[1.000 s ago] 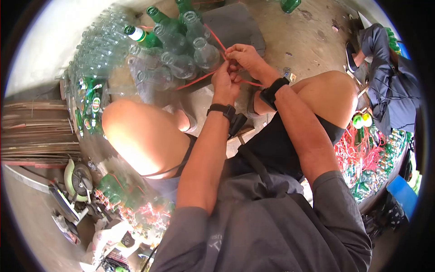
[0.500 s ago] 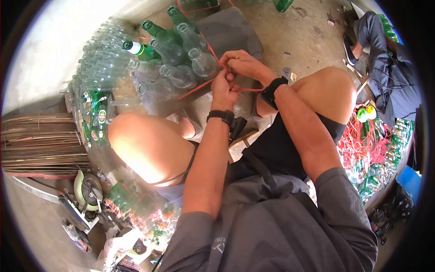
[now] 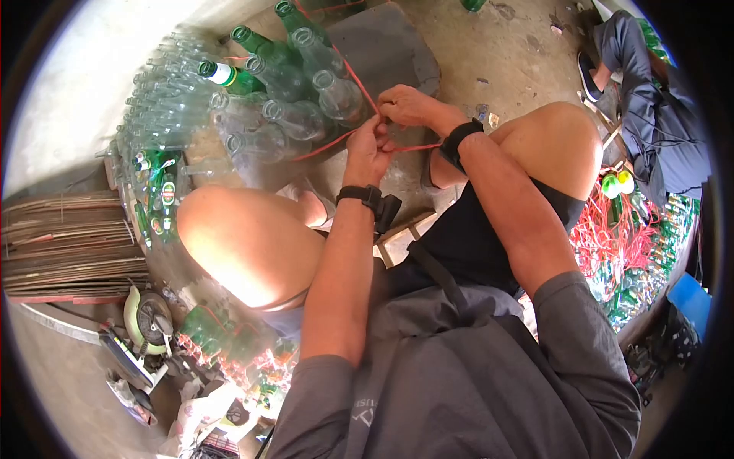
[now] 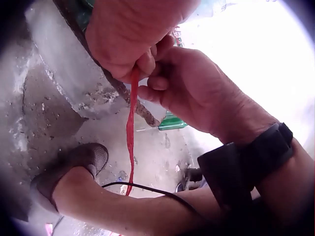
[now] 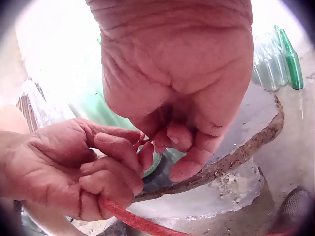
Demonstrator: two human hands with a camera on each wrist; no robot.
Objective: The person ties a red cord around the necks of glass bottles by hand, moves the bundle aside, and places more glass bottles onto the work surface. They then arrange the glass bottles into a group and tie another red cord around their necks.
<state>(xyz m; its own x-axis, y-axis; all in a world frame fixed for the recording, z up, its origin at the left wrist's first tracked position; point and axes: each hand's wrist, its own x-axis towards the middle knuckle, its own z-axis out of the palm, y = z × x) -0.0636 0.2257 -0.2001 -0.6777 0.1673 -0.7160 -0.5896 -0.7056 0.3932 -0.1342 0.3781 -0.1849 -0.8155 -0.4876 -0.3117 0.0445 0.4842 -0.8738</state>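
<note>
Red strap (image 3: 354, 74) runs from beside the clear bottles (image 3: 339, 98) down to both hands, and another length passes along the bottles' near side. My left hand (image 3: 368, 155) has its fingers curled round the strap; in the right wrist view a red length (image 5: 142, 222) leaves its lower fingers. Close against it, my right hand (image 3: 413, 107) pinches the strap between thumb and fingertips. Both hands' fingertips meet at a small twist of strap (image 5: 142, 141). Several green bottles (image 3: 256, 43) stand behind the clear ones, on a grey slab (image 3: 382, 46).
Many clear bottles (image 3: 164, 99) stand in rows at the left wall. Stacked flat boards (image 3: 73, 245) lie at far left, above a wheeled item (image 3: 147, 320). Red strap lies heaped (image 3: 612, 237) at right, near another person's legs (image 3: 646, 107).
Both hands have stayed together at the strap. The right hand has shifted slightly from over the left hand's fingertips, and the strap above them looks straighter than half a second ago.
</note>
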